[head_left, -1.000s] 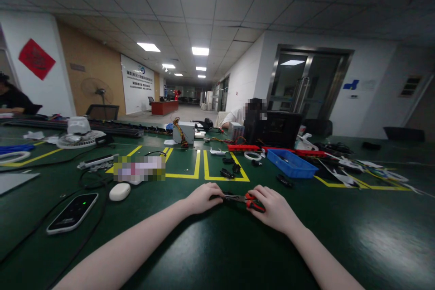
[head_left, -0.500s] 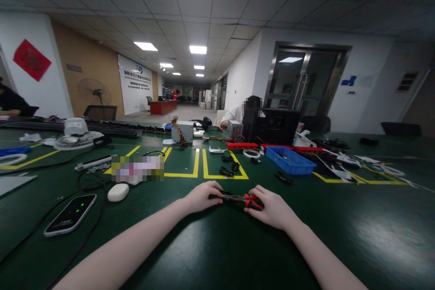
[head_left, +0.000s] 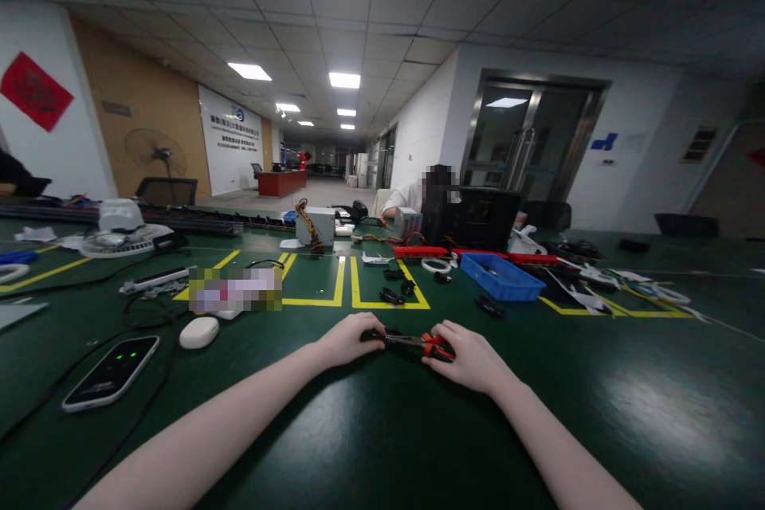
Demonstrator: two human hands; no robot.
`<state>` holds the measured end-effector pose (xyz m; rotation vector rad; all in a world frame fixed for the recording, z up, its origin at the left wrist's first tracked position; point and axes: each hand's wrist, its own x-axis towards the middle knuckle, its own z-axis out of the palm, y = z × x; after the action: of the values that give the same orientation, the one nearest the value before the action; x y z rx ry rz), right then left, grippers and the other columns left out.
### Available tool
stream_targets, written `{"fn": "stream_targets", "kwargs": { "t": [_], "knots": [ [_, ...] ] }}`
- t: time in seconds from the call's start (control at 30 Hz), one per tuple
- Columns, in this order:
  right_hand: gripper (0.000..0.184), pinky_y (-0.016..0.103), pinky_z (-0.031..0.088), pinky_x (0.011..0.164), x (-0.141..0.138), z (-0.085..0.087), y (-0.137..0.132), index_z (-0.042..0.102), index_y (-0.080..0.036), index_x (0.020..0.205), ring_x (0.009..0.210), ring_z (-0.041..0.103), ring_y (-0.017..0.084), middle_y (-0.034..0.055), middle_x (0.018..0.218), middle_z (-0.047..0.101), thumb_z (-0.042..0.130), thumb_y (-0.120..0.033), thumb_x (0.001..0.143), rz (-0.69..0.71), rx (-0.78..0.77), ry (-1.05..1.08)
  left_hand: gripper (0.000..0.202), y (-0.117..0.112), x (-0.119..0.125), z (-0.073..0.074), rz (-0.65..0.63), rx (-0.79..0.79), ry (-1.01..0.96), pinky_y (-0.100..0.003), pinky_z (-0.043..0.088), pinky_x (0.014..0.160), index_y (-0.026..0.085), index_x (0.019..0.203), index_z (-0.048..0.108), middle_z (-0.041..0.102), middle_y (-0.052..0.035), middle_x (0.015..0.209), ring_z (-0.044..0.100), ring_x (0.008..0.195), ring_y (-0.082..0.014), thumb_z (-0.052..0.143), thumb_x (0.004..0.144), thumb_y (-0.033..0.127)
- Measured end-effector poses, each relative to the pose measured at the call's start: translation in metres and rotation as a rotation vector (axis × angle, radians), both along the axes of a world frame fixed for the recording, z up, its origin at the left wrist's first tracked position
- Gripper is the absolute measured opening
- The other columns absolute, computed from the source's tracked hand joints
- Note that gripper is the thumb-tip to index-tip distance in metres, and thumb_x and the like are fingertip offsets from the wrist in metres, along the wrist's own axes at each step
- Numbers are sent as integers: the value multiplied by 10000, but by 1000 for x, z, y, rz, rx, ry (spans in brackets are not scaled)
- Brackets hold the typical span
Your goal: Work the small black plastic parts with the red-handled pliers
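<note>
**Presently in Hand: Pliers and Slim Black Part**

All positions refer to the blue tray (head_left: 515, 290), a shallow, rectangular container with smooth, plastic-looking walls. It rests on the green tabletop (head_left: 382, 438), whose surface is smooth and softly glossy.

Pliers (head_left: 414, 341): nearer the viewer than the blue tray and to its left. The metal nose is long and tapered; the handles are red and black, with rounded outlines.

Right hand (head_left: 472, 357): nearer than the blue tray, just left of its middle. The fingers are curled around the plier handles.

Left hand (head_left: 348, 341): farther left of the blue tray. Thumb and fingertips pinch a slim black part (head_left: 374, 334) beside the plier nose. Its exact shape is too small to read, and whether the plier tips clamp it cannot be told.

Surrounding items:
- Coiled black cable (head_left: 490, 306): just in front of the blue tray, bundled compactly.
- Black connectors (head_left: 393, 297): left of the blue tray, clustered within yellow tape lines (head_left: 355, 284).
- White coil (head_left: 436, 265): near the blue tray's left end, ring-shaped.
- White case (head_left: 199, 332): well left of the blue tray, rounded and smooth.
</note>
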<state>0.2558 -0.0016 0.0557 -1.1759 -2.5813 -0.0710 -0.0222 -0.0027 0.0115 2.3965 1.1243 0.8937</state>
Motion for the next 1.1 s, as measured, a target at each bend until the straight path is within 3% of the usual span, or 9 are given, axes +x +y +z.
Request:
{"fn": "stream_targets", "kwargs": {
  "t": [0.6, 1.1],
  "knots": [
    [255, 322, 484, 673, 2, -1, 5, 594, -234, 958, 809, 610, 204, 48, 927, 629, 635, -433, 804, 60, 98, 3, 224, -4, 0, 6, -41, 29, 60, -324, 483, 934, 219, 1115, 667, 634, -53, 1118, 605, 1032, -202, 614, 898, 226],
    [307, 361, 501, 728, 1, -11, 14, 594, -219, 1016, 840, 618, 226, 74, 962, 635, 629, -436, 803, 91, 197, -1, 201, -1, -2, 5, -53, 98, 109, -323, 483, 918, 192, 1105, 635, 615, -68, 1096, 597, 1027, -201, 579, 913, 204]
  ]
}}
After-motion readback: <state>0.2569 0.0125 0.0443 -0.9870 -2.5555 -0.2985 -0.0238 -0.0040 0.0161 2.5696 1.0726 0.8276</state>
